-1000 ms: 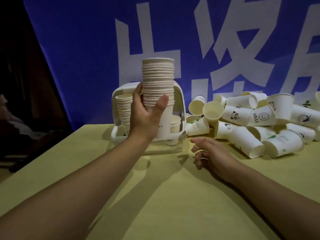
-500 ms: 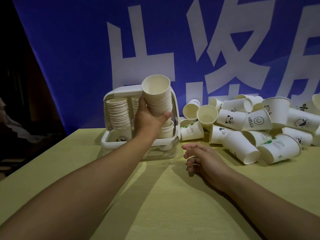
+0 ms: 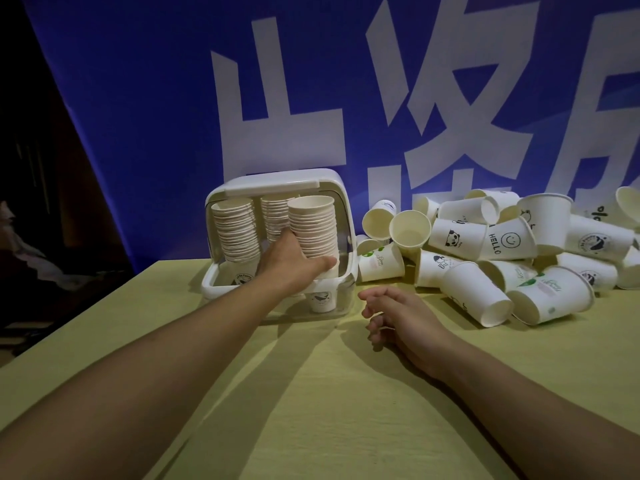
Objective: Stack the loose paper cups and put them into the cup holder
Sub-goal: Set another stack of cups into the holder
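Observation:
A white cup holder (image 3: 277, 183) with a clear front stands at the back of the yellow table. Two cup stacks (image 3: 237, 230) fill its left and middle slots. My left hand (image 3: 294, 261) grips a tall stack of paper cups (image 3: 313, 225), which sits low in the holder's right slot, its mouth tilted toward me. A heap of loose paper cups (image 3: 491, 251) lies to the right of the holder. My right hand (image 3: 398, 315) rests on the table in front of the heap, fingers loosely curled and holding nothing.
A blue banner (image 3: 173, 98) with large white characters hangs right behind the holder and cups. The table's left edge (image 3: 86, 317) drops off into a dark area. Bare yellow tabletop (image 3: 329, 410) stretches toward me between my forearms.
My left hand has lowered the tall stack from above the holder down into its right slot. My right hand has stayed on the table.

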Motion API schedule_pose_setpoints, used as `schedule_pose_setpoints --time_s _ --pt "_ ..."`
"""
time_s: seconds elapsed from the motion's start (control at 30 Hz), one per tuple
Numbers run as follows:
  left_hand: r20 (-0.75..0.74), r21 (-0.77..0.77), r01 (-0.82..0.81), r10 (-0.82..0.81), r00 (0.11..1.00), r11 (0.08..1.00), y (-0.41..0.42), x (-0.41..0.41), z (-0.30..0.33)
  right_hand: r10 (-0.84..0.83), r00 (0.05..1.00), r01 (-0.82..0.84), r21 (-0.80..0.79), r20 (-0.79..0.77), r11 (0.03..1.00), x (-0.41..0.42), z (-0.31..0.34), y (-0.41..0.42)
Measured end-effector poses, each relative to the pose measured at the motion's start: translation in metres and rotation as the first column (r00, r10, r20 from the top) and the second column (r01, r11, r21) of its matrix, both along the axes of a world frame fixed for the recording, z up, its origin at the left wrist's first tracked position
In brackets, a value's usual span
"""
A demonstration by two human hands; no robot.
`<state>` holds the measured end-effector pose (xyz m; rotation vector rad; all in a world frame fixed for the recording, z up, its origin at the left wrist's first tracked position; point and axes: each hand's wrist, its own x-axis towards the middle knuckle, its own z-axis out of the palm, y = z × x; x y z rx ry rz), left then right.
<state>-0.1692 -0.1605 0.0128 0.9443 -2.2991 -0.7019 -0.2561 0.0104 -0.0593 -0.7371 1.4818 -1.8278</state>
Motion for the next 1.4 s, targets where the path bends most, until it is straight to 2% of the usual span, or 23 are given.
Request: schedule_pose_setpoints --time_s 0.17,0.33,0.5,0.63,0.8,0.93,1.07,1.33,1.4 --pt "-0.097 0.084 0.046 -0.038 0.995 0.995 0.005 -0.002 -0.004 0.014 1.0 -0.013 0.029 -0.028 0.999 0.004 0.002 0.002" --pt "-0.106 0.164 0.049 -0.032 0.994 0.985 0.008 -0.002 -0.004 -0.003 0.999 0.004 0.031 -0.036 1.0 0.004 0.001 0.002" --pt "-0.241 0.214 -0.051 0.104 0.965 0.975 0.021 -0.004 0.001 -0.008 0.999 0.009 0.026 -0.038 1.0 0.004 0.003 0.004" --pt "-0.185 0.262 -0.131 0.183 0.966 0.956 0.024 -0.017 0.005 -0.008 0.999 0.009 0.034 -0.045 0.999 0.004 0.001 0.003" --pt "-0.202 0.295 -0.232 0.298 0.933 0.927 0.027 -0.04 0.011 0.004 0.998 -0.001 0.044 -0.068 0.999 0.005 0.001 0.005" --pt "-0.153 0.282 -0.303 0.355 0.922 0.91 0.029 -0.05 0.011 0.01 0.998 -0.008 0.034 -0.065 0.999 0.006 0.001 0.005" --pt "-0.165 0.264 -0.318 0.367 0.915 0.911 0.025 -0.048 0.008 0.033 0.996 -0.029 0.048 -0.087 0.998 0.005 0.0 0.004" --pt "-0.066 0.11 -0.237 0.245 0.967 0.965 0.016 -0.012 0.001 0.025 0.997 -0.022 0.036 -0.075 0.999 0.007 -0.001 0.003" --pt "-0.124 0.062 -0.196 0.203 0.971 0.979 0.016 -0.006 0.003 0.024 0.996 -0.021 0.041 -0.088 0.999 0.008 0.002 0.005"
